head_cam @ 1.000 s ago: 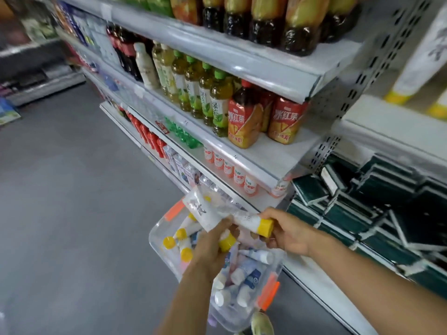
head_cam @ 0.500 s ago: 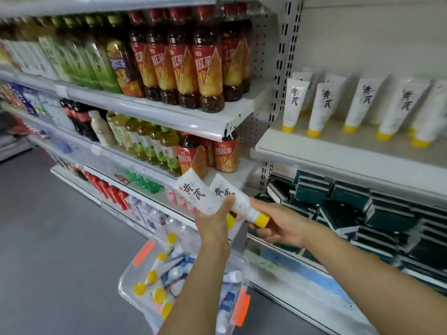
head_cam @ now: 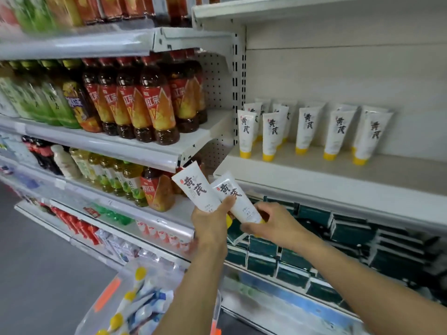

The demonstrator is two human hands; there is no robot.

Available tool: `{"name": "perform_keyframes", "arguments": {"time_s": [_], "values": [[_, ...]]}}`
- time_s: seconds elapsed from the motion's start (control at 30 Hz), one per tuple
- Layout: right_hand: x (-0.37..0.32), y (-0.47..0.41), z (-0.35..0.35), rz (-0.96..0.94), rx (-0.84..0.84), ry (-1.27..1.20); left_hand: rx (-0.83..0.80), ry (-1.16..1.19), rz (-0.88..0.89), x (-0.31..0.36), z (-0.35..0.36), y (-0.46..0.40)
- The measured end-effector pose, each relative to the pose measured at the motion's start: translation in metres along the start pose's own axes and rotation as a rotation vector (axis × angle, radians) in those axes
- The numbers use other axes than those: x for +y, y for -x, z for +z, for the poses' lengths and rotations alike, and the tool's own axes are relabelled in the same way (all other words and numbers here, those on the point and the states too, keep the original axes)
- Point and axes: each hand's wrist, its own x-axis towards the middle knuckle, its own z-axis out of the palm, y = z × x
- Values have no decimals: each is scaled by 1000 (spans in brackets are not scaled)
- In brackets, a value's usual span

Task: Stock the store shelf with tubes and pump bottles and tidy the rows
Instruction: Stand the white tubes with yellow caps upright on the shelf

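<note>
My left hand [head_cam: 210,223] grips a white tube with black characters [head_cam: 194,187], its flat end pointing up-left and its yellow cap hidden under my fingers. My right hand [head_cam: 271,224] holds a second matching tube [head_cam: 235,201] by its yellow-capped end, right beside the first. Both tubes hover just below the front lip of the white shelf [head_cam: 314,187]. On that shelf several identical white tubes [head_cam: 271,136] stand cap-down in loose rows. A clear plastic bin [head_cam: 135,308] with more tubes sits low at the left.
Bottled drinks [head_cam: 154,112] fill the shelves to the left. Dark green boxes [head_cam: 350,235] are stacked on the shelf below my hands. A perforated upright [head_cam: 235,93] divides the two shelf bays. Grey floor [head_cam: 36,262] lies at the lower left.
Both hands have risen from the bin toward the white shelf, carrying the two tubes. The view has tilted up, showing the standing tubes closer.
</note>
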Motion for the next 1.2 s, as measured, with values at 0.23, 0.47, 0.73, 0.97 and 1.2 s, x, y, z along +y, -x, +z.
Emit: {"name": "perform_keyframes", "arguments": {"time_s": [0.23, 0.47, 0.73, 0.97, 1.2], "values": [[15, -16, -65, -23, 142, 48, -123, -25, 80, 7, 81, 7], [48, -49, -131, 10, 302, -41, -150, 89, -17, -1, 140, -1], [80, -104, -161, 29, 389, -4, -179, 55, -46, -11, 169, -7], [88, -131, -159, 70, 385, 55, -145, 43, -46, -9, 174, -14], [86, -141, -157, 63, 383, 123, -128, 41, -42, -12, 175, -16]]}}
